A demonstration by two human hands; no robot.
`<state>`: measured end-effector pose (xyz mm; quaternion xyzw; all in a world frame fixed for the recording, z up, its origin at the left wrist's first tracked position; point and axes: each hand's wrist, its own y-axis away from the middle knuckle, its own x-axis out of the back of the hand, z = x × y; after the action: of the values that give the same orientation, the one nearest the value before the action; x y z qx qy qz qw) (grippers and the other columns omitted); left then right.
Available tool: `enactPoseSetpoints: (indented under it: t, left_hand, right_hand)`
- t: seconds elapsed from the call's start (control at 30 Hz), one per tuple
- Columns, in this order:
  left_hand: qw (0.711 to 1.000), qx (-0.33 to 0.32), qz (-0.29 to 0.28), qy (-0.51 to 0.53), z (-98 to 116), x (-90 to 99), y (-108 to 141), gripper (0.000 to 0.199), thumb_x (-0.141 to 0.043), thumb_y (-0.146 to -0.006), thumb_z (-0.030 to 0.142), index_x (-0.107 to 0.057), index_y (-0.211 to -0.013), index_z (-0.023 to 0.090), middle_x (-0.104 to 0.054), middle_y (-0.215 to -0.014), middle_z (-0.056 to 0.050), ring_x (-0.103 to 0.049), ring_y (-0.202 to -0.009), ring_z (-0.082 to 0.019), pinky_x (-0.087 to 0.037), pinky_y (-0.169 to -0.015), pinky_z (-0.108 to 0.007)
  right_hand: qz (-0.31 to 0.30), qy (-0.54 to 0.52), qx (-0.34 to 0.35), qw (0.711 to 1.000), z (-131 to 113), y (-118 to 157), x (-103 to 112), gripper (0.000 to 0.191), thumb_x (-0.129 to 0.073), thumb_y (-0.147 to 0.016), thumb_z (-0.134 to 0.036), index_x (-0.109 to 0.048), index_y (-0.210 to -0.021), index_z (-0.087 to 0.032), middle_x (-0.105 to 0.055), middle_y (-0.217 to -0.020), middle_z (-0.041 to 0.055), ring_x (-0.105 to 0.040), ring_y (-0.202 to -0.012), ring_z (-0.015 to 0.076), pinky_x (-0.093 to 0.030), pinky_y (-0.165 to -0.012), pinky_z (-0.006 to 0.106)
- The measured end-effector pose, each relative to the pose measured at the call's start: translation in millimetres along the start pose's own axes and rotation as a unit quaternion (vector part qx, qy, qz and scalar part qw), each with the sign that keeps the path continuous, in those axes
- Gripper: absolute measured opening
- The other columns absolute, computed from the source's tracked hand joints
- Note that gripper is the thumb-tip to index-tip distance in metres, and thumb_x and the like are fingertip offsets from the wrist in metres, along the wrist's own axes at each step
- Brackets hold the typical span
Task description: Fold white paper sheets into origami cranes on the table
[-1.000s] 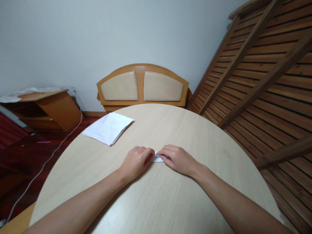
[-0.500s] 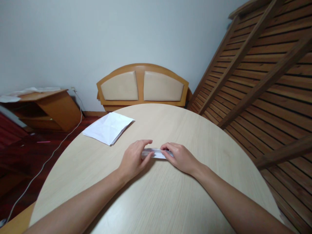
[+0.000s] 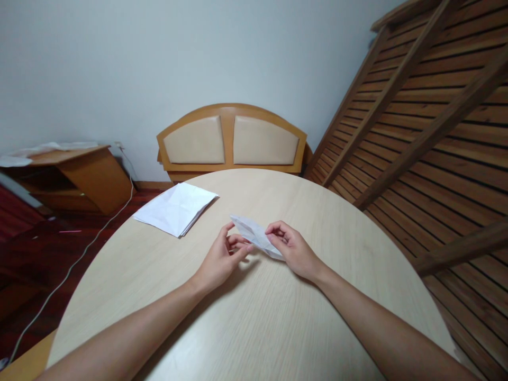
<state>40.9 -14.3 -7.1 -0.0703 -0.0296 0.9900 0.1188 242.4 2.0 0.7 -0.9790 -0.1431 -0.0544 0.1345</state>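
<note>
A small folded white paper [image 3: 254,233] is tilted up above the middle of the round table, its far left corner raised. My right hand [image 3: 293,248] pinches its right part between thumb and fingers. Just left of and below the paper is my left hand [image 3: 224,254], its thumb and fingers spread apart. Its fingertips are close to the paper's lower edge; whether they touch it I cannot tell.
White paper sheets [image 3: 177,208] lie stacked at the far left of the pale round table [image 3: 246,328]. Past the far edge stands a padded headboard [image 3: 230,140]. A slatted wooden frame [image 3: 428,132] leans on the right; a low cabinet [image 3: 87,180] stands left.
The folded paper has come up off the table and now slants, showing a wider face. My left hand has loosened from its left end, while my right hand keeps hold.
</note>
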Motion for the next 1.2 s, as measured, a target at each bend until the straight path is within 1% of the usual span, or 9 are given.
enactPoseSetpoints:
  t: [0.07, 0.17, 0.3, 0.53, 0.7, 0.83, 0.93, 1.07, 1.2]
  left_hand:
    - [1.0, 0.02, -0.014, -0.015, 1.3, -2.5, 0.9, 0.049, -0.078, -0.078, 0.037, -0.053, -0.116, 0.018, -0.066, -0.084, -0.002, -0.065, -0.077, -0.016, -0.053, -0.066, -0.027]
    - [0.998, 0.035, -0.019, -0.054, 1.9, -5.3, 2.1, 0.035, -0.074, -0.08, 0.042, -0.063, -0.099, 0.014, -0.07, -0.085, -0.007, -0.066, -0.075, -0.017, -0.05, -0.061, -0.025]
    - [0.996, 0.047, -0.011, -0.07, 1.3, -7.6, 2.6, 0.035, -0.071, -0.081, 0.044, -0.066, -0.096, 0.012, -0.072, -0.083, -0.008, -0.067, -0.073, -0.018, -0.05, -0.059, -0.025]
    - [0.998, 0.043, -0.006, -0.052, 0.5, -8.5, 3.0, 0.038, -0.074, -0.079, 0.046, -0.067, -0.094, 0.012, -0.074, -0.083, -0.009, -0.068, -0.072, -0.018, -0.05, -0.059, -0.024]
    - [0.998, 0.053, -0.001, -0.019, -0.4, -9.1, 2.0, 0.041, -0.077, -0.076, 0.048, -0.067, -0.092, 0.012, -0.074, -0.079, -0.008, -0.069, -0.073, -0.017, -0.05, -0.061, -0.023]
    - [0.998, 0.064, 0.007, -0.001, 0.2, -8.4, 1.8, 0.043, -0.079, -0.075, 0.048, -0.068, -0.096, 0.013, -0.076, -0.087, -0.01, -0.071, -0.08, -0.019, -0.052, -0.065, -0.024]
    - [0.998, 0.069, 0.011, 0.003, 2.7, -8.0, 2.5, 0.048, -0.081, -0.072, 0.049, -0.067, -0.099, 0.013, -0.076, -0.095, -0.012, -0.072, -0.086, -0.022, -0.054, -0.066, -0.026]
    - [0.998, 0.064, 0.024, -0.007, 5.6, -7.6, 3.2, 0.051, -0.081, -0.072, 0.052, -0.067, -0.101, 0.012, -0.076, -0.098, -0.014, -0.073, -0.089, -0.026, -0.056, -0.067, -0.029]
    - [0.997, 0.057, 0.046, -0.006, 4.7, -5.7, 2.2, 0.048, -0.079, -0.075, 0.049, -0.066, -0.104, 0.013, -0.075, -0.099, -0.012, -0.072, -0.084, -0.022, -0.056, -0.067, -0.028]
  right_hand:
    - [-0.013, -0.018, -0.018, 1.0, 0.9, -0.2, -2.4, 0.017, -0.06, -0.092, -0.038, -0.058, -0.097, -0.021, -0.06, -0.087, 0.0007, -0.057, -0.079, 0.0152, -0.043, -0.069, 0.027]
    - [-0.031, -0.027, -0.035, 0.999, 0.7, 0.7, -5.0, 0.022, -0.062, -0.091, -0.041, -0.06, -0.099, -0.021, -0.059, -0.085, 0.0003, -0.056, -0.075, 0.0141, -0.042, -0.065, 0.026]
    - [-0.048, -0.025, -0.05, 0.997, -1.2, 3.6, -6.1, 0.029, -0.058, -0.093, -0.048, -0.061, -0.098, -0.02, -0.059, -0.082, -0.0003, -0.053, -0.068, 0.0128, -0.039, -0.06, 0.024]
    - [-0.021, 0.069, -0.022, 0.997, -0.3, 4.1, -7.0, 0.021, -0.068, -0.087, -0.038, -0.062, -0.092, -0.018, -0.065, -0.083, 0.001, -0.058, -0.071, 0.0145, -0.044, -0.064, 0.026]
    - [-0.01, 0.151, 0.061, 0.987, -3.0, 4.5, -8.0, 0.013, -0.066, -0.091, -0.032, -0.067, -0.084, -0.02, -0.072, -0.095, 0.0033, -0.067, -0.084, 0.0174, -0.05, -0.076, 0.03]
    - [-0.002, 0.22, 0.137, 0.966, -4.0, 5.5, -7.5, 0.006, -0.066, -0.091, -0.024, -0.071, -0.089, -0.023, -0.073, -0.111, 0.0047, -0.069, -0.101, 0.0195, -0.051, -0.091, 0.033]
    - [0.006, 0.266, 0.17, 0.949, -4.0, 6.2, -6.5, 0.012, -0.063, -0.092, -0.023, -0.073, -0.099, -0.025, -0.069, -0.126, 0.0072, -0.066, -0.115, 0.0217, -0.05, -0.101, 0.038]
    - [-0.021, 0.305, 0.196, 0.932, -6.2, 7.6, -7.2, 0.022, -0.059, -0.095, -0.024, -0.074, -0.111, -0.027, -0.065, -0.134, 0.0085, -0.064, -0.119, 0.0232, -0.05, -0.103, 0.043]
    - [-0.044, 0.304, 0.198, 0.931, -9.7, 9.5, -10.0, 0.029, -0.062, -0.094, -0.027, -0.07, -0.121, -0.03, -0.062, -0.138, 0.0081, -0.06, -0.123, 0.0255, -0.047, -0.105, 0.048]
